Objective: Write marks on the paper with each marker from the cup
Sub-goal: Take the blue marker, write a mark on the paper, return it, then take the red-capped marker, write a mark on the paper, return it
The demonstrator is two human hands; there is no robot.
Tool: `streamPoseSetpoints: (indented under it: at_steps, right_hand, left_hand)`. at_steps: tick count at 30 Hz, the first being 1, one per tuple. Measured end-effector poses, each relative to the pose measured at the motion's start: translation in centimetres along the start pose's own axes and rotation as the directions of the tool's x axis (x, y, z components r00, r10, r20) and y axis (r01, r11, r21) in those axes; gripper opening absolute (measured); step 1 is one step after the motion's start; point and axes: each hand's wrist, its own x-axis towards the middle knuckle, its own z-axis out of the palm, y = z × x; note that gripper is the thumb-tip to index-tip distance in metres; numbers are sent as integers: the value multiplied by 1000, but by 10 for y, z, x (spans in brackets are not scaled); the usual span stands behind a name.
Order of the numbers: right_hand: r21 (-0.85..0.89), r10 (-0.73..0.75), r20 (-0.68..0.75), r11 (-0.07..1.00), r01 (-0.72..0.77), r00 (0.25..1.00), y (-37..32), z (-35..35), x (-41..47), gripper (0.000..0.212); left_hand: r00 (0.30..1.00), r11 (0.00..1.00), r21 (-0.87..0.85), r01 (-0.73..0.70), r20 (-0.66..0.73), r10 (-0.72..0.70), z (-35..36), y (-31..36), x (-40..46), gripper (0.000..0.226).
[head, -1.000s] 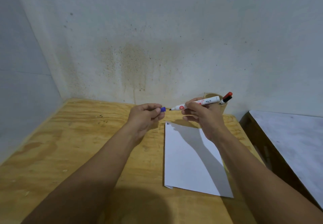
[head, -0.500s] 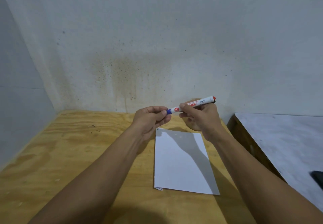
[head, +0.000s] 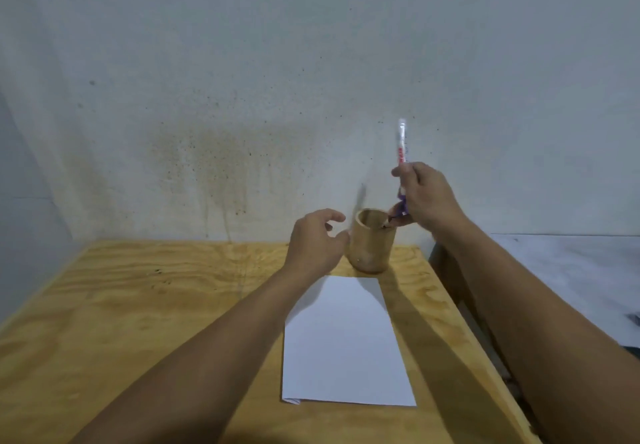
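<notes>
A bamboo cup (head: 372, 246) stands at the back of the wooden table, just beyond the white paper (head: 343, 343). My right hand (head: 424, 198) holds a white marker (head: 401, 146) nearly upright above the cup's right rim, blue capped end down near the opening. Another marker tip shows just inside the cup by my fingers. My left hand (head: 317, 243) hovers at the cup's left side with its fingers apart, thumb close to the wall of the cup; it holds nothing.
The plywood table (head: 138, 305) runs to the grey stained wall at the back. A grey-white surface (head: 571, 270) sits lower on the right, across a dark gap along the table's right edge.
The blue cap went onto the marker. My right hand swung it from level to upright and carried it over the cup. My left hand let go and moved beside the cup.
</notes>
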Motion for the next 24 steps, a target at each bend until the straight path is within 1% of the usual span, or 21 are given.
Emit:
streamPoseSetpoints:
  at_steps: [2,3,5,6,8,9,11,13,15,17,19,21,22,24]
  right_hand:
    - [-268,-27,2,963,27,1000,-4,-18,16,38]
    - [-367,-54,9,929,53,999,-5,-23,22,36]
    - [-489,-93,45,866,103,995,-5,-24,30,30]
    - [-517,-100,56,848,114,993,-5,-21,33,29]
    - [-508,-90,66,854,111,994,-4,-10,36,32]
    - [-507,-92,62,855,111,994,-2,-4,36,34]
    - [-521,-88,71,846,112,994,10,10,36,29]
    - [-546,-53,81,833,89,995,38,20,54,25]
    - [-542,-49,113,834,103,992,51,25,52,30]
    - [-516,-48,95,852,91,994,56,22,51,40]
    - [-514,6,32,858,11,999,60,18,53,49]
    - [-529,121,-41,839,-125,992,64,15,54,50]
    - [-518,172,-57,837,-177,983,64,15,53,46]
    - [-463,213,-69,858,-220,975,67,18,52,35]
  left_hand:
    - [991,981,158,-114,84,102,4,-1,2,37]
    - [981,962,217,-167,135,140,5,1,2,40]
    - [950,904,327,-276,239,203,7,2,1,46]
    - [930,865,380,-329,290,226,8,1,1,49]
    - [903,797,465,-385,367,222,11,-2,1,52]
    - [895,784,482,-392,395,205,13,-5,1,52]
    - [886,783,491,-382,434,161,16,-11,1,56]
    - [868,784,488,-383,480,124,37,-20,15,58]
    - [869,784,493,-377,482,115,37,-22,15,60]
    - [876,784,488,-384,461,142,37,-21,15,62]
    - [879,792,475,-384,452,155,36,-22,17,62]
    - [879,800,462,-382,448,161,35,-21,18,63]
    - [881,807,453,-380,444,165,34,-22,19,64]
    - [879,808,444,-387,442,177,33,-22,19,65]
